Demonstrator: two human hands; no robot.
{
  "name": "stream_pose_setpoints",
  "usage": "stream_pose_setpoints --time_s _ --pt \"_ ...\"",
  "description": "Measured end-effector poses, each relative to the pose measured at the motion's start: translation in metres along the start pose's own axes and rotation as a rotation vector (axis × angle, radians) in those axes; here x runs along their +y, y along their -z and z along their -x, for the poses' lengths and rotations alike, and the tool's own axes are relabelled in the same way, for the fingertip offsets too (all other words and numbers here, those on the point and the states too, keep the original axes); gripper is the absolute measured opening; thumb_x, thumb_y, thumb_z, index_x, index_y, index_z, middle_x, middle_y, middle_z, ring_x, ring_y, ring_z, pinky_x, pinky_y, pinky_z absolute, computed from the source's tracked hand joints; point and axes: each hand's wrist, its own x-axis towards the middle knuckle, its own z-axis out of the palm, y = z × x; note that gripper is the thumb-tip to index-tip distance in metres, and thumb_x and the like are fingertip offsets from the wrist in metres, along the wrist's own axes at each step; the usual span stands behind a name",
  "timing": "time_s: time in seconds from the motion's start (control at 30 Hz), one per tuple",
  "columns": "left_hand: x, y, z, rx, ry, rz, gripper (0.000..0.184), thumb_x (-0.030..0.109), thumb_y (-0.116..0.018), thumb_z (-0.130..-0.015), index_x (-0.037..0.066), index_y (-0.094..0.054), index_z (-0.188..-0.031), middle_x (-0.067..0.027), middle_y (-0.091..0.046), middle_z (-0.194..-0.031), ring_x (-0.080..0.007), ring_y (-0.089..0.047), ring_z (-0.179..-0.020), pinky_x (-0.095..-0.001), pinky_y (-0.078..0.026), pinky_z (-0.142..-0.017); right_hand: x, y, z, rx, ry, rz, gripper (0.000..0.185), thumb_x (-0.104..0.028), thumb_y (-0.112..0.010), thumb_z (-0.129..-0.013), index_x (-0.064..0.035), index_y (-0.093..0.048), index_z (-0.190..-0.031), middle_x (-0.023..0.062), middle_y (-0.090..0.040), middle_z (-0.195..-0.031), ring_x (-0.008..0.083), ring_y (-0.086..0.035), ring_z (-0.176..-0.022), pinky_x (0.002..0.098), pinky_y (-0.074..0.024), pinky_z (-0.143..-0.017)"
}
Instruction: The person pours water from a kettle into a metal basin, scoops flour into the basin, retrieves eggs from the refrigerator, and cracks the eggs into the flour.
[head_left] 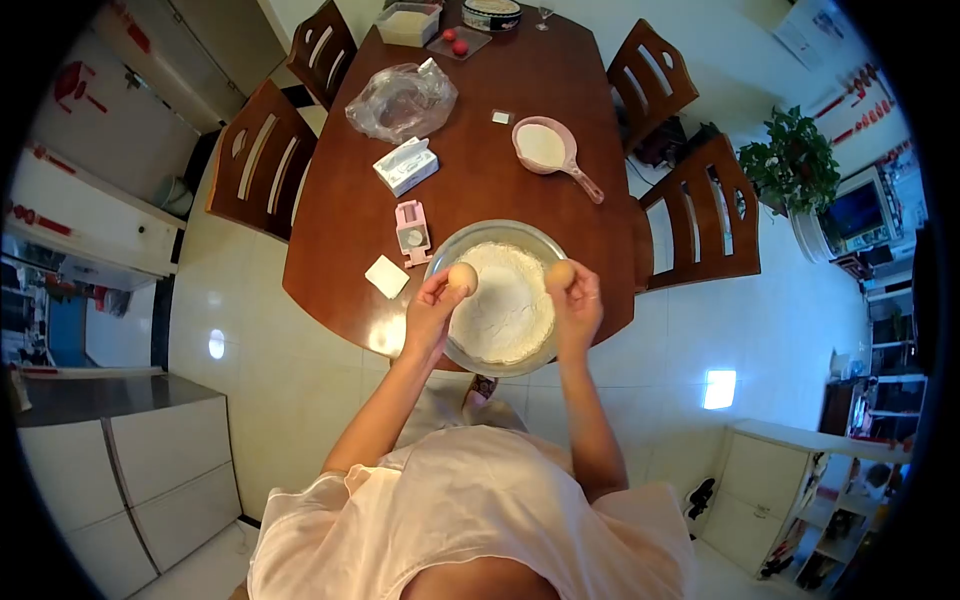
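Note:
A wide metal bowl (pixel 548 238) stands at the near end of the wooden table, with white flour (pixel 500 310) spread inside it. Over the bowl's left side, my left hand (pixel 430 308) is closed around an egg (pixel 462 277). My right hand (pixel 578 308) grips a second egg (pixel 560 275) above the right rim. Both eggs look whole and are held apart from each other. Left of the bowl lies a pink kitchen scale (pixel 412 232), with a white square pad (pixel 386 277) close to it.
Farther up the table (pixel 480 150) are a tissue pack (pixel 406 166), a crumpled plastic bag (pixel 402 100) and a pink-handled pan (pixel 545 145) holding something white. A plastic tub (pixel 408 24), red round items (pixel 459 47) and a round tin (pixel 491 12) sit at the far end. Chairs line both sides.

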Motion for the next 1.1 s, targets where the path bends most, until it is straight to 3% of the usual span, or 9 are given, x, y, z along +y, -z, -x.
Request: stream_pose_setpoints --time_s 0.17,0.3,0.4,0.53,0.63,0.73,0.9,1.1 --pt "-0.024 -0.005 -0.002 0.010 0.044 -0.027 0.036 0.003 -0.063 -0.076 -0.002 -0.053 -0.110 -0.0076 -0.059 -0.101 -0.0130 -0.055 -0.093 -0.0245 -0.042 -0.085 0.022 -0.016 0.019 -0.148 -0.059 0.173 0.034 0.001 -0.060 -0.076 -0.0007 -0.048 -0.108 0.0049 -0.056 -0.093 0.0095 -0.053 -0.076 0.0217 -0.0440 -0.070" --pt "-0.024 0.002 -0.010 0.022 0.056 -0.034 0.035 0.005 -0.062 -0.078 -0.002 -0.053 -0.111 -0.0074 -0.059 -0.101 -0.0134 -0.055 -0.093 -0.0240 -0.042 -0.085 0.021 -0.002 0.004 0.032 -0.041 0.018 0.032 -0.003 -0.062 -0.076 -0.0001 -0.050 -0.106 0.0035 -0.057 -0.088 0.0094 -0.054 -0.073 0.0217 -0.0437 -0.067" --pt "-0.039 -0.003 -0.012 0.016 0.093 -0.015 0.035 0.006 -0.062 -0.079 -0.001 -0.053 -0.111 -0.0067 -0.059 -0.100 -0.0124 -0.055 -0.091 -0.0232 -0.042 -0.084 0.036 -0.008 0.017 -0.131 -0.058 0.331 0.032 -0.002 -0.062 -0.077 0.0006 -0.050 -0.106 0.0049 -0.058 -0.087 0.0096 -0.055 -0.074 0.0214 -0.0445 -0.068" --pt "-0.047 0.000 -0.016 0.019 0.088 0.022 0.036 0.007 -0.063 -0.078 -0.002 -0.052 -0.111 -0.0068 -0.059 -0.100 -0.0117 -0.055 -0.091 -0.0233 -0.043 -0.083 0.043 0.001 0.012 -0.017 -0.162 0.013 0.033 -0.003 -0.061 -0.078 0.0000 -0.049 -0.108 0.0042 -0.057 -0.086 0.0091 -0.055 -0.075 0.0218 -0.0444 -0.068" --pt "-0.045 0.003 -0.020 0.039 0.097 0.019 0.037 0.006 -0.063 -0.078 -0.003 -0.051 -0.112 -0.0076 -0.059 -0.100 -0.0127 -0.055 -0.091 -0.0235 -0.043 -0.083 0.037 0.011 0.003 0.018 -0.102 0.013 0.033 -0.003 -0.061 -0.078 0.0000 -0.049 -0.109 0.0038 -0.056 -0.087 0.0083 -0.054 -0.076 0.0212 -0.0441 -0.068" --pt "-0.059 -0.015 -0.016 0.015 0.123 0.099 0.037 0.006 -0.063 -0.078 -0.003 -0.051 -0.112 -0.0077 -0.059 -0.099 -0.0126 -0.055 -0.090 -0.0231 -0.043 -0.083 0.053 0.000 0.019 -0.139 -0.132 0.099 0.031 0.000 -0.057 -0.080 0.0027 -0.045 -0.109 0.0079 -0.054 -0.098 0.0110 -0.055 -0.086 0.0227 -0.0456 -0.075" --pt "-0.058 0.000 -0.021 0.017 0.136 0.037 0.036 0.007 -0.063 -0.079 -0.003 -0.052 -0.112 -0.0072 -0.059 -0.100 -0.0119 -0.056 -0.091 -0.0228 -0.044 -0.082 0.048 0.020 0.004 -0.030 -0.252 -0.023 0.027 -0.004 -0.059 -0.080 0.0018 -0.049 -0.104 0.0045 -0.056 -0.087 0.0074 -0.053 -0.073 0.0194 -0.0440 -0.063" --pt "-0.066 -0.009 -0.025 -0.007 0.137 -0.010 0.037 0.008 -0.064 -0.078 -0.002 -0.052 -0.112 -0.0075 -0.059 -0.102 -0.0126 -0.056 -0.092 -0.0236 -0.043 -0.083 0.063 0.013 0.013 -0.164 -0.253 0.009 0.026 -0.006 -0.058 -0.082 0.0021 -0.048 -0.105 0.0058 -0.057 -0.089 0.0083 -0.055 -0.074 0.0197 -0.0451 -0.062"
